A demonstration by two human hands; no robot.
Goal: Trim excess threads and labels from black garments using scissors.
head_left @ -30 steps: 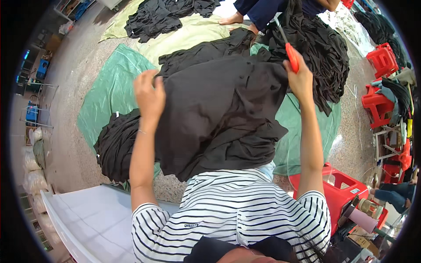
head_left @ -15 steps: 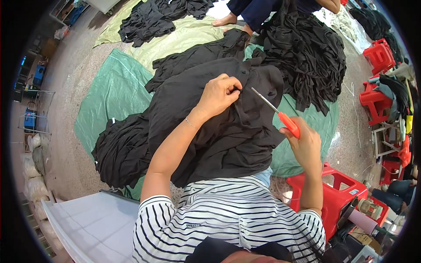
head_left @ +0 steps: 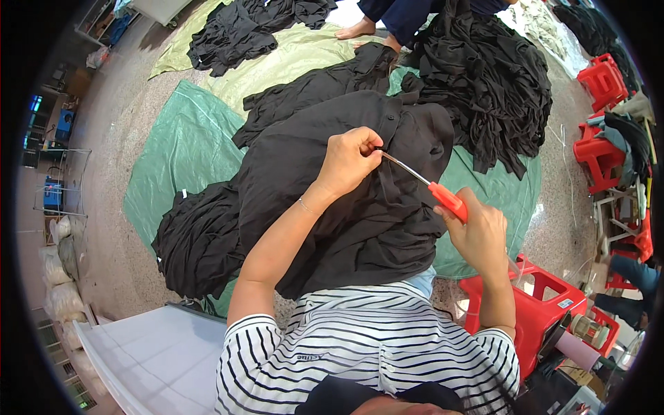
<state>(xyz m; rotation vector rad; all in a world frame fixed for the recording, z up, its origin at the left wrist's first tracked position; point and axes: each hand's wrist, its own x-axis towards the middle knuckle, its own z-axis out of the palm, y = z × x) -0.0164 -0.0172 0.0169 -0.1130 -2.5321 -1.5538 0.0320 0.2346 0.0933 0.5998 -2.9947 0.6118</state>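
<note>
A black buttoned garment (head_left: 304, 149) is spread across my lap, its button strip running near the middle. My left hand (head_left: 348, 160) is closed, pinching a bit of the dark cloth at that strip between thumb and fingers. In my right hand (head_left: 482, 232) is a red-handled tool (head_left: 448, 200) with a slim metal shaft, much like a screwdriver. The shaft points up and left over the cloth, and its tip meets the pinched spot at my left fingertips. The exact contact is too small to make out.
Dark garment piles lie left (head_left: 197, 238) and right (head_left: 494, 90) on a green sheet (head_left: 181, 138). Beyond, a barefoot person sits by more black clothes (head_left: 235, 34). A red stool (head_left: 546, 301) stands close at my right, a white panel (head_left: 155, 346) at lower left.
The tool in my right hand has moved left, bringing its tip from apart to my left fingertips. My left hand keeps its pinch on the cloth. The view has shifted slightly.
</note>
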